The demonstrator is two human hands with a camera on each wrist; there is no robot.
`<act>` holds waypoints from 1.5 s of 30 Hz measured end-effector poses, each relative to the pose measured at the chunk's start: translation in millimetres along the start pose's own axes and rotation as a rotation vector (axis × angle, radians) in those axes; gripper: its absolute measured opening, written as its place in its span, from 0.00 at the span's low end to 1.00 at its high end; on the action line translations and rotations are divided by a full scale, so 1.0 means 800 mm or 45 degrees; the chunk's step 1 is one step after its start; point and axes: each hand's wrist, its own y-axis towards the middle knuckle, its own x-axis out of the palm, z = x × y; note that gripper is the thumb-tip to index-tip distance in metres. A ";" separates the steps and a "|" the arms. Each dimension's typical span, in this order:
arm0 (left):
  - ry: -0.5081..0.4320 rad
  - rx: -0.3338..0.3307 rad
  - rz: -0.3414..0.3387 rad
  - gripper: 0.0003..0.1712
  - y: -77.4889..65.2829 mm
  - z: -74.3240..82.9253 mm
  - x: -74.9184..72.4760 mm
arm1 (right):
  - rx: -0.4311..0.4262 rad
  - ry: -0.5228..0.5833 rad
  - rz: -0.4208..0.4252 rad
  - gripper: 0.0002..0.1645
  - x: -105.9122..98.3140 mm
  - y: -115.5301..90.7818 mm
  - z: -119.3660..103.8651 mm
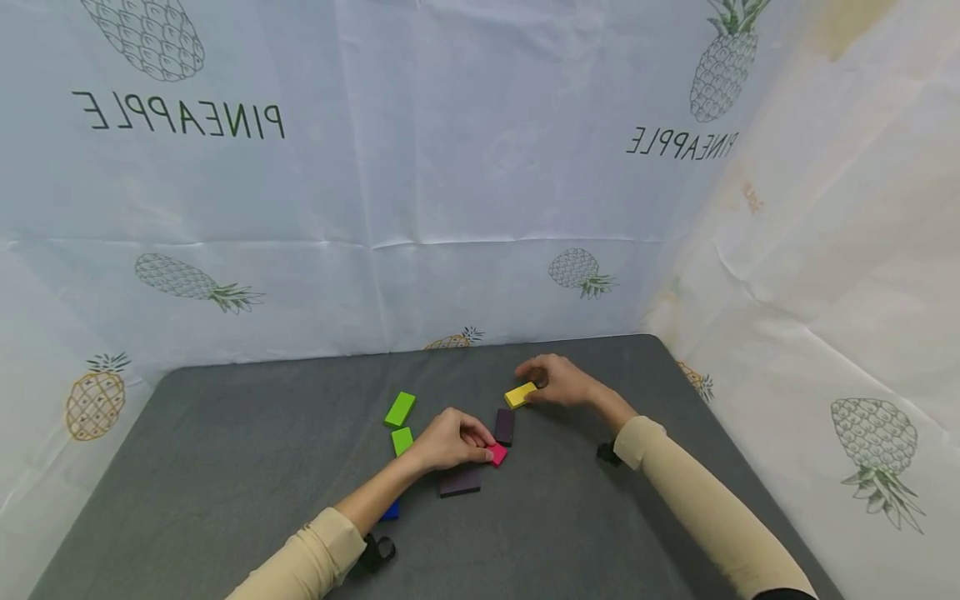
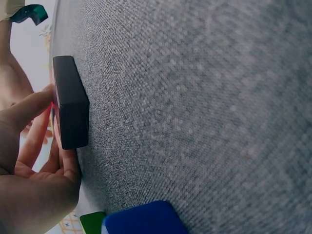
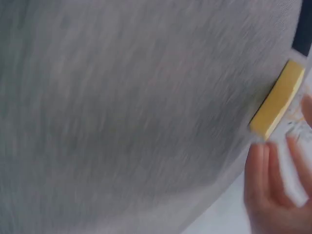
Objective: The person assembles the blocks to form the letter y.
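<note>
My left hand (image 1: 480, 446) curls over a pink block (image 1: 498, 455) at the middle of the grey table (image 1: 225, 467) and pinches it. A dark purple block (image 1: 460, 481) lies flat just in front of it. In the left wrist view that dark block (image 2: 70, 102) sits by my fingers (image 2: 34, 146), with a sliver of pink behind it. My right hand (image 1: 534, 385) holds the near end of a yellow block (image 1: 521, 394) further back. The blurred right wrist view shows the yellow block (image 3: 278, 100) on the mat beside my fingers (image 3: 265, 180).
Another dark purple block (image 1: 505, 426) lies between the hands. Two green blocks (image 1: 400, 409) (image 1: 402, 440) lie left of my left hand, and a blue block (image 1: 389, 511) sits under the left forearm. White pineapple-print cloth walls close the back and right.
</note>
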 end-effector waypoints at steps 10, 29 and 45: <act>0.020 0.019 0.001 0.08 0.001 0.002 0.001 | 0.321 0.176 0.241 0.37 0.032 -0.011 -0.014; -0.013 0.042 0.011 0.09 -0.005 0.008 0.000 | 0.357 0.160 0.286 0.42 0.048 -0.016 -0.010; 0.011 0.043 0.010 0.08 -0.005 0.006 0.000 | 0.372 0.146 0.362 0.40 0.055 -0.019 -0.013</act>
